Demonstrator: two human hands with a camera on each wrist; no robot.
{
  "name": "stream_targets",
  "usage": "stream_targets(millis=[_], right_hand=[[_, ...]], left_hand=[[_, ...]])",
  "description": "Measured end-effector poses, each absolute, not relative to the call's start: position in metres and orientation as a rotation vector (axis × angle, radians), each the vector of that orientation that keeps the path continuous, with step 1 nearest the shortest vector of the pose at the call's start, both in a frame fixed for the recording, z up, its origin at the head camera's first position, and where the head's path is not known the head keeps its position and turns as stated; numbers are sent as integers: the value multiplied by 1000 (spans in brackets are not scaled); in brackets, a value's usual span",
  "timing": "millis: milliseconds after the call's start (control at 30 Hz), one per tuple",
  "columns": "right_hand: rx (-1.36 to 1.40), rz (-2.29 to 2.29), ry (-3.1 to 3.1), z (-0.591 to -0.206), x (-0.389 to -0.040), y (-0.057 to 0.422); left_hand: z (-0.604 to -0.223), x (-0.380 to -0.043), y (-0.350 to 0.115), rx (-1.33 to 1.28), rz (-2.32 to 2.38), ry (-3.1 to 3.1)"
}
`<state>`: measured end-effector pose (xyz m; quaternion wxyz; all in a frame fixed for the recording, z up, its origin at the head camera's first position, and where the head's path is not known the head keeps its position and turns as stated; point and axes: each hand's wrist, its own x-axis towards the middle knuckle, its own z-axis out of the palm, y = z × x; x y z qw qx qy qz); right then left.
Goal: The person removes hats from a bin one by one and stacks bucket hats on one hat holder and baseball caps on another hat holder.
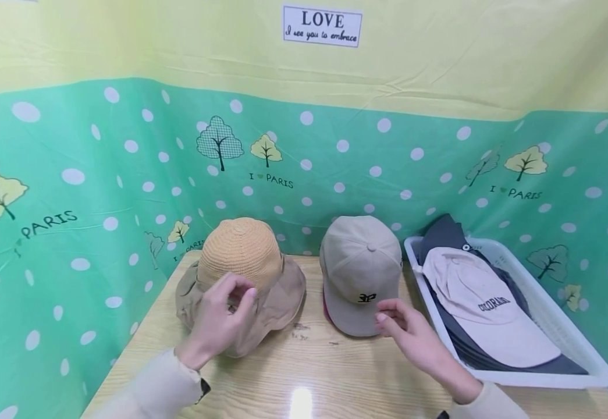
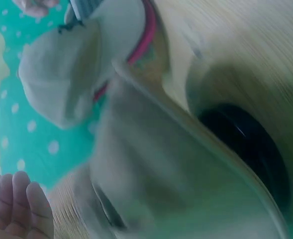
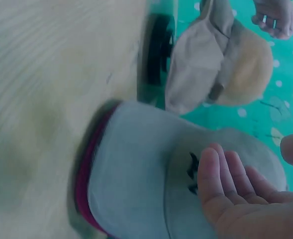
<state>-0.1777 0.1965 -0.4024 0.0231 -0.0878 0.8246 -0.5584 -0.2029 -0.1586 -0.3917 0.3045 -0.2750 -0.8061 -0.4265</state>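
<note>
Two bare hands [image 1: 220, 321] hover over headwear set out on a wooden table [image 1: 356, 390], neither holding anything. The left hand, its fingers relaxed, hangs in front of a woven, straw-coloured crown [image 1: 241, 247] above a floppy brown brim [image 1: 285, 297]. The right hand [image 1: 416, 340], likewise released with fingers loosely extended, hangs by the peak of a grey cap [image 1: 361, 256]; whether it touches cannot be told. A pink edge [image 3: 83, 191] shows beneath that cap, near the middle of the table's far side. At right, a pale cap [image 1: 466, 285] with lettering lies on dark headwear [image 1: 442, 233] in a white basket [image 1: 602, 373]. The likeliest trouble is a snag: a sleeve or fingertip catching the brown brim could tip it against the dark round base [image 2: 253, 154] at its edge, while a one-sided tug on the grey peak could slide the cap off the pink-edged piece below
</note>
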Motion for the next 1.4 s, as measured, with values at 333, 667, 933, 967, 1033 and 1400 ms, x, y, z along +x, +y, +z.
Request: stream_targets(millis=[333, 667, 933, 967, 1033, 1400], right_hand=[[-222, -1504, 2727, -376, -178, 237], [-189, -1247, 2942, -359, -185, 277], [-187, -1087, 3000, -350, -194, 306], [-186, -1059, 3009, -349, -196, 309], [-178, -1016, 3018, -348, -200, 316], [-187, -871, 3048, -350, -228, 346]], left_hand=[[-391, -205, -108, -873, -1221, -2152], [-391, -208, -71, -961, -1216, -2150], [-397, -205, -34, -1082, -1276, -2128], [-398, -204, -29, -1095, -1290, -2134], [-398, -202, -19, -1110, -1324, -2162], [-405, -196, 36, -1157, -1372, -2275]])
